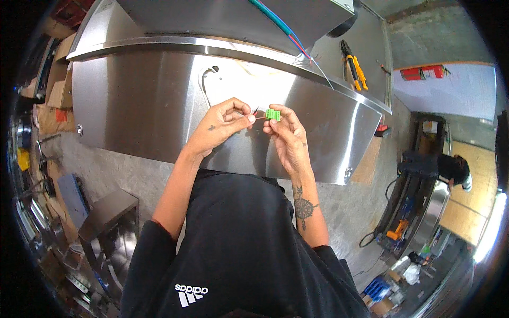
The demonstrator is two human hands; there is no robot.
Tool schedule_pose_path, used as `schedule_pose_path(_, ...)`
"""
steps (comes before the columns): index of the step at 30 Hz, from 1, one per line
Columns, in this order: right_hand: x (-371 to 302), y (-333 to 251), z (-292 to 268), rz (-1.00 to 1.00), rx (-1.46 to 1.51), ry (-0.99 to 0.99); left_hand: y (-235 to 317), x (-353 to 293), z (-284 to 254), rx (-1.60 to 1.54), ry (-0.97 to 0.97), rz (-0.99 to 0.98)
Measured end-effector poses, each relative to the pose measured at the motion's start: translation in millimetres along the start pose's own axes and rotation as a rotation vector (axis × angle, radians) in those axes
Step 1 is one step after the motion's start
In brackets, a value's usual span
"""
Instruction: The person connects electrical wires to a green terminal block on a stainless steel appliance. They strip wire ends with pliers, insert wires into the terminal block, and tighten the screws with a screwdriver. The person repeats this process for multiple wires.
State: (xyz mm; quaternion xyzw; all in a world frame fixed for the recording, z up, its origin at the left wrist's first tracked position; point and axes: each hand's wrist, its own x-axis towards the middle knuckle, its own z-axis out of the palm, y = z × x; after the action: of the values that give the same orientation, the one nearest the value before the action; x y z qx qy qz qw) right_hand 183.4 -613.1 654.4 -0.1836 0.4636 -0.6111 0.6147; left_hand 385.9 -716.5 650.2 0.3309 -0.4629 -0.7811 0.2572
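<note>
Between the thumb and fingers of my right hand (286, 135) is a small green terminal block connector (273, 114). My left hand (222, 122) pinches thin red and black wires (256, 113) just to the left of it. A wire end reaches the connector's left side; whether it sits inside cannot be made out. Both hands are over the bright front of a stainless steel panel (138, 106). A grey cable (203, 87) comes out of a round hole in that panel and runs down behind my left hand.
On the steel ledge lie yellow-handled pliers (356, 69) beside another black-and-yellow tool. A bundle of coloured wires (281, 24) hangs over a grey box (228, 21). A fire extinguisher (422, 72) is at the far right, and a person in dark clothes (442, 166) is at a bench there.
</note>
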Motion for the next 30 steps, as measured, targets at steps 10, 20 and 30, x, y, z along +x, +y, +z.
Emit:
schedule_pose_path(10, 2, 10, 26, -0.046, 0.118, 0.029, 25, 9, -35, -0.198, -0.151, -0.204)
schedule_pose_path(20, 11, 9, 37, -0.062, -0.018, 0.032, 6, -1, -24, -0.09, 0.094, -0.022)
schedule_pose_path(30, 12, 16, 29, -0.022, -0.004, 0.07, 6, -3, -18, -0.125, 0.14, 0.062)
